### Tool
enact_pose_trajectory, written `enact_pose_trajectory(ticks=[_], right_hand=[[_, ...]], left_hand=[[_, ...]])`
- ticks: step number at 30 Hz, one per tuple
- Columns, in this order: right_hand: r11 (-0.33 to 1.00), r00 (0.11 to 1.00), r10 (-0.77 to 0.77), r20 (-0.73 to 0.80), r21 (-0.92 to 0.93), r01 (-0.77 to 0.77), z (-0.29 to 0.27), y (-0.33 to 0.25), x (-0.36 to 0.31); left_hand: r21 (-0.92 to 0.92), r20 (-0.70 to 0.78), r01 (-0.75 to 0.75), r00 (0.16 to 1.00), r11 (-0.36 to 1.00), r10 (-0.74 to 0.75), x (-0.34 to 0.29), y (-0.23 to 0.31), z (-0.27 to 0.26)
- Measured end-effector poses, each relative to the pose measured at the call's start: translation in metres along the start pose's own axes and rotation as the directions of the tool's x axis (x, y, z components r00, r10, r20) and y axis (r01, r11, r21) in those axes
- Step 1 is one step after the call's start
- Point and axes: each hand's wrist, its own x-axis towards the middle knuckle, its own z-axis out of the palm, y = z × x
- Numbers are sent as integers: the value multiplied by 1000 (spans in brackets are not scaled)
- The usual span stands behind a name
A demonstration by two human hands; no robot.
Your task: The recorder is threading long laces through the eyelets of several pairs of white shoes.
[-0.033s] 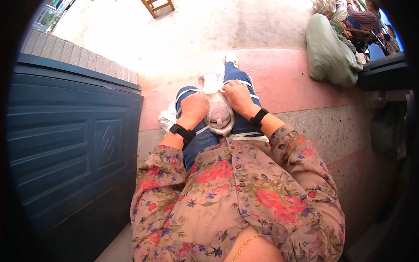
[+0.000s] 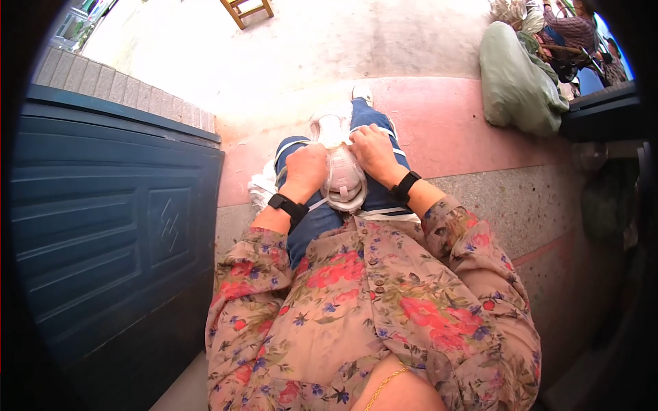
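A pale pink-and-white sneaker (image 2: 344, 177) rests between my thighs, its heel opening toward me and its toe pointing away. My left hand (image 2: 306, 166) is closed beside the shoe's left side, fingers curled on a white shoelace (image 2: 317, 204). Across from it, my right hand (image 2: 374, 151) pinches lace at the shoe's upper right edge. White strands also loop over both thighs of my blue jeans (image 2: 387, 195). The fingertips and the exact grip on the lace are partly hidden by the hands' backs.
A dark blue panelled door (image 2: 103, 219) stands at the left. White material (image 2: 262, 186) is bunched beside my left leg. A stuffed pale green sack (image 2: 515, 82) leans at the far right, near another person (image 2: 572, 31). A wooden stool (image 2: 248, 10) stands at the far edge.
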Motion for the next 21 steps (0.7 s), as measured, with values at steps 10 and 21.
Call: enact_pose_trajectory(ticks=[10, 21], right_hand=[[995, 998, -38, 43, -90, 42, -8, 0, -4], [999, 984, -38, 172, 14, 36, -12, 5, -6]], left_hand=[[0, 236, 134, 963, 991, -130, 20, 5, -5], [99, 2, 52, 999, 994, -53, 1, 12, -3]])
